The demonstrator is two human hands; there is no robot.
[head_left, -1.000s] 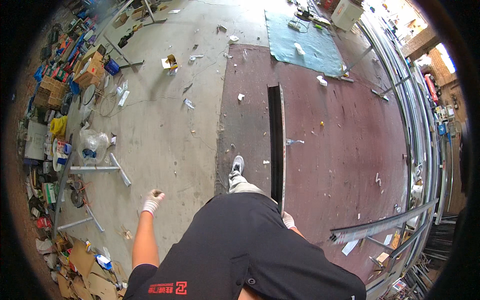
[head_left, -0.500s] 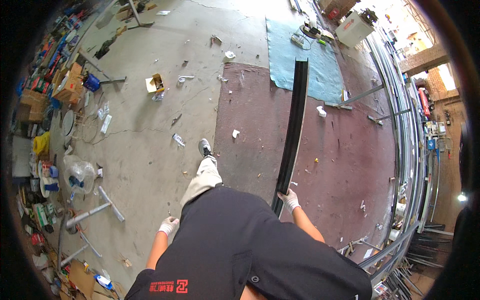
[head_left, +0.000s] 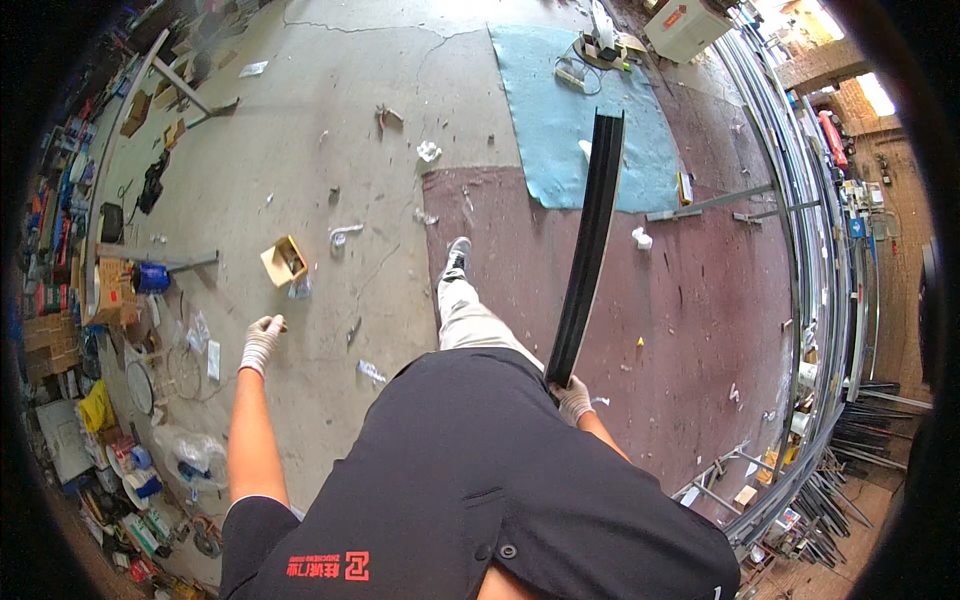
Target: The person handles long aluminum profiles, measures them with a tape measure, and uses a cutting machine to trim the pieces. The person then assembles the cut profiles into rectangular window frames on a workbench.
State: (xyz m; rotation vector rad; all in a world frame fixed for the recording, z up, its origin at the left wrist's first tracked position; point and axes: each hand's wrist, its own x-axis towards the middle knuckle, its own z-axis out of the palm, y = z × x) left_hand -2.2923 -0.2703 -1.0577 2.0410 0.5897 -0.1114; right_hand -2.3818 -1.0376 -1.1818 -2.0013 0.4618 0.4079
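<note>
A long black channel-shaped profile (head_left: pixel 588 240) slopes away ahead of me at my right side. My right hand (head_left: pixel 573 400), in a white glove with bare fingertips, is closed around its near end. The channel's open groove faces up, and its far end reaches over the blue mat. Out to the left swings my left hand (head_left: pixel 263 342), gloved the same way. Its fingers are curled together, with a tiny dark bit at the fingertips that is too small to name.
A blue mat (head_left: pixel 540 160) overlaps a dark red floor sheet (head_left: pixel 680 330). On the grey concrete lie an open cardboard box (head_left: pixel 284 262), pliers (head_left: pixel 388 117) and plastic scraps. Metal stands (head_left: pixel 190 90) and clutter line the left; racked long profiles (head_left: pixel 790 170) line the right.
I have stepped forward, and the floor items have shifted toward me. My left arm has swung forward and outward. The channel is still in my right hand and has come forward with me.
</note>
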